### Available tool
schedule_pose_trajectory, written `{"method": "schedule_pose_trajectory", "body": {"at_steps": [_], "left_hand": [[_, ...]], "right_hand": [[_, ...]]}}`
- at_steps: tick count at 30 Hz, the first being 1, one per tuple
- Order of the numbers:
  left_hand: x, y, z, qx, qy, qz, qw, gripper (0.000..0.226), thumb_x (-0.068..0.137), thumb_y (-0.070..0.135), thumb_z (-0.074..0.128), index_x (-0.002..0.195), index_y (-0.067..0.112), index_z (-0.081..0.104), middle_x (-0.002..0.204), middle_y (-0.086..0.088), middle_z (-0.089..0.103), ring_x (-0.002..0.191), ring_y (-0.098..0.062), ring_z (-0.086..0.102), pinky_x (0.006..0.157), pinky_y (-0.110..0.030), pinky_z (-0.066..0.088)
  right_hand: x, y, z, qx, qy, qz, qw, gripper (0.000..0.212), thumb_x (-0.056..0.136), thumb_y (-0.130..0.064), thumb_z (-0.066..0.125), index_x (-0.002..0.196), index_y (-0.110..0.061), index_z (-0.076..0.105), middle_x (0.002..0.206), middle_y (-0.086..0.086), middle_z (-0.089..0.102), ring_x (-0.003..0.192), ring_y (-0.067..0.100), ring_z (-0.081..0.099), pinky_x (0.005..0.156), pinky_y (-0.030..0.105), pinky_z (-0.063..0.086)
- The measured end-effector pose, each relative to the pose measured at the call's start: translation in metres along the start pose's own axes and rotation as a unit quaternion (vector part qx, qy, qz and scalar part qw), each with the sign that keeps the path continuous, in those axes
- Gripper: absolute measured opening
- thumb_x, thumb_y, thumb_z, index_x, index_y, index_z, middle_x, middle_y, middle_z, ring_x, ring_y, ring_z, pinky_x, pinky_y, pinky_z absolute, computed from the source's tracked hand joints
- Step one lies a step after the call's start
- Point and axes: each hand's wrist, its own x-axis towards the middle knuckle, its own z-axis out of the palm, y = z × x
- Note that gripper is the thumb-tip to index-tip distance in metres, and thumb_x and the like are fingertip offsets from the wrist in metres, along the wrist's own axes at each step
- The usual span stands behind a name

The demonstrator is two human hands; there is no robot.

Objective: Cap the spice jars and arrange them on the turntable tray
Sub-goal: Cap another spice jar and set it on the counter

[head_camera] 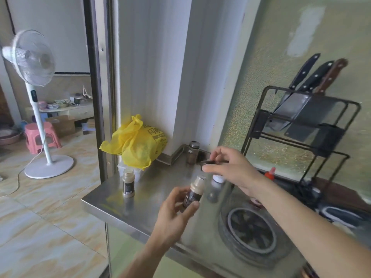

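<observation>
My left hand [174, 213] grips a small spice jar [194, 191] with a dark label and an uncapped cream neck, tilted above the steel counter [152, 189]. My right hand [230, 169] pinches a dark cap [207, 162] just above and behind that jar. A second jar [128, 183] with a clear lid stands upright at the counter's left. A third jar [192, 152] with a metal top stands in the back corner. A clear jar with a white lid [215, 187] sits partly hidden under my right hand. No turntable tray is visible.
A yellow plastic bag [138, 145] lies on a clear box at the back left. A black rack [301, 133] with cleavers and knives stands at the right. A round burner [251, 231] is set in the counter. A white fan [34, 81] stands on the floor.
</observation>
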Motion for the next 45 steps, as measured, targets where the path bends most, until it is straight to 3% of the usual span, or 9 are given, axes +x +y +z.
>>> {"method": "schedule_pose_trajectory", "body": {"at_steps": [6, 12, 18, 25, 30, 34, 38, 42, 45], "left_hand": [[-0.040, 0.056, 0.048, -0.182, -0.088, -0.008, 0.979, 0.032, 0.085, 0.027, 0.072, 0.112, 0.009, 0.074, 0.094, -0.014, 0.070, 0.089, -0.019, 0.065, 0.087, -0.031, 0.053], [-0.071, 0.098, 0.098, -0.465, -0.131, -0.173, 0.858, 0.031, 0.089, 0.027, 0.065, 0.104, 0.001, 0.070, 0.068, -0.015, 0.052, 0.053, -0.020, 0.046, 0.062, -0.032, 0.048], [-0.082, 0.115, 0.130, -0.522, -0.184, -0.263, 0.790, 0.041, 0.094, 0.038, 0.056, 0.096, 0.002, 0.075, 0.053, -0.004, 0.044, 0.040, -0.013, 0.037, 0.045, -0.026, 0.039], [-0.084, 0.114, 0.141, -0.457, -0.203, -0.231, 0.835, 0.034, 0.094, 0.029, 0.065, 0.116, 0.004, 0.069, 0.085, -0.015, 0.061, 0.065, -0.017, 0.056, 0.068, -0.030, 0.058], [-0.083, 0.114, 0.146, -0.412, -0.211, -0.206, 0.862, 0.021, 0.094, 0.027, 0.066, 0.108, 0.011, 0.070, 0.090, -0.017, 0.061, 0.067, -0.017, 0.056, 0.073, -0.030, 0.055], [-0.084, 0.108, 0.148, -0.401, -0.213, -0.207, 0.867, 0.026, 0.095, 0.028, 0.066, 0.114, 0.009, 0.067, 0.094, -0.019, 0.060, 0.069, -0.018, 0.054, 0.076, -0.031, 0.054], [-0.083, 0.105, 0.151, -0.391, -0.205, -0.215, 0.871, 0.043, 0.097, 0.033, 0.063, 0.125, 0.001, 0.065, 0.085, -0.016, 0.062, 0.063, -0.015, 0.051, 0.070, -0.030, 0.054], [-0.084, 0.105, 0.153, -0.378, -0.213, -0.220, 0.874, 0.041, 0.097, 0.037, 0.063, 0.120, 0.004, 0.068, 0.081, -0.013, 0.061, 0.061, -0.014, 0.051, 0.066, -0.028, 0.053], [-0.084, 0.105, 0.154, -0.378, -0.210, -0.224, 0.873, 0.043, 0.096, 0.036, 0.063, 0.122, 0.002, 0.068, 0.081, -0.014, 0.061, 0.062, -0.015, 0.051, 0.066, -0.029, 0.053]], "right_hand": [[-0.081, -0.024, -0.062, 0.035, -0.034, -0.049, 0.998, 0.028, 0.076, 0.001, 0.086, 0.088, -0.013, 0.066, 0.105, 0.009, 0.080, 0.104, 0.032, 0.074, 0.096, 0.038, 0.059], [-0.132, -0.034, -0.119, -0.017, -0.079, -0.079, 0.994, 0.042, 0.081, 0.009, 0.079, 0.114, -0.017, 0.073, 0.116, 0.009, 0.073, 0.104, 0.021, 0.075, 0.092, 0.029, 0.059], [-0.156, -0.045, -0.157, -0.150, -0.111, -0.088, 0.978, 0.038, 0.083, 0.006, 0.077, 0.111, -0.020, 0.073, 0.114, 0.000, 0.075, 0.110, 0.018, 0.072, 0.103, 0.038, 0.057], [-0.157, -0.041, -0.174, -0.233, -0.089, 0.009, 0.968, 0.033, 0.090, -0.047, 0.072, 0.110, -0.021, 0.072, 0.104, 0.005, 0.077, 0.083, 0.023, 0.079, 0.080, 0.038, 0.065], [-0.164, -0.040, -0.189, -0.219, -0.152, 0.007, 0.964, 0.032, 0.088, -0.018, 0.081, 0.117, -0.026, 0.072, 0.113, 0.001, 0.073, 0.089, 0.022, 0.078, 0.080, 0.027, 0.061], [-0.162, -0.028, -0.183, -0.240, -0.127, 0.023, 0.962, 0.029, 0.087, -0.044, 0.077, 0.106, -0.021, 0.076, 0.093, 0.002, 0.081, 0.078, 0.022, 0.080, 0.082, 0.037, 0.065], [-0.163, -0.024, -0.188, -0.219, -0.141, 0.020, 0.965, 0.029, 0.088, -0.030, 0.080, 0.114, -0.020, 0.070, 0.099, 0.004, 0.077, 0.078, 0.023, 0.080, 0.073, 0.031, 0.063], [-0.164, -0.020, -0.186, -0.247, -0.147, 0.044, 0.957, 0.045, 0.081, -0.063, 0.072, 0.109, -0.027, 0.074, 0.098, 0.001, 0.079, 0.080, 0.021, 0.080, 0.082, 0.039, 0.064], [-0.164, -0.022, -0.191, -0.207, -0.152, 0.036, 0.966, 0.030, 0.088, -0.034, 0.079, 0.114, -0.021, 0.071, 0.096, 0.002, 0.079, 0.084, 0.028, 0.079, 0.077, 0.035, 0.063]]}}
